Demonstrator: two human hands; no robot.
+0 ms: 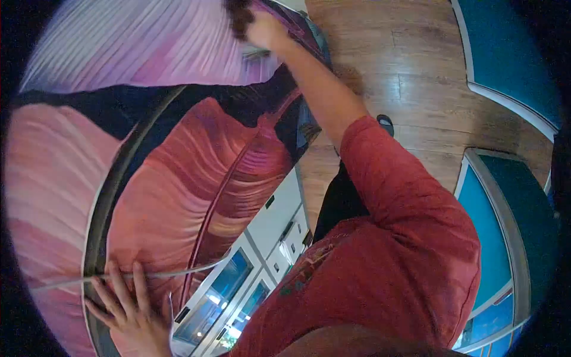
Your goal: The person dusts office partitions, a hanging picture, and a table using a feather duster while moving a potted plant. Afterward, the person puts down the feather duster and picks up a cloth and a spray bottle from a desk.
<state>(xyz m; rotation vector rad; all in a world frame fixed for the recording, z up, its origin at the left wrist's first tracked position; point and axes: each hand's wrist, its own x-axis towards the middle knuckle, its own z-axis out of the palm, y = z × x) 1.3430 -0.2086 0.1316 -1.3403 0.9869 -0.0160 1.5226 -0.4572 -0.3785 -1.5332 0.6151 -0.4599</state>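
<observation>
My left hand (135,315) lies palm down with its fingers spread on a large cloth (172,184) printed with pink, red and purple leaves on black. A thin pale line (202,268) crosses the cloth near its fingertips. At the top, over the pale purple part of the print, my right hand (266,31) is closed around a dark, blurred object (239,19). What that object is cannot be made out.
White cabinets with glass panes (223,291) stand below the cloth's right edge. Beyond is a wood-patterned floor (404,77) with a dark shoe (385,124). Blue-green partitions (488,220) with pale frames stand at the right.
</observation>
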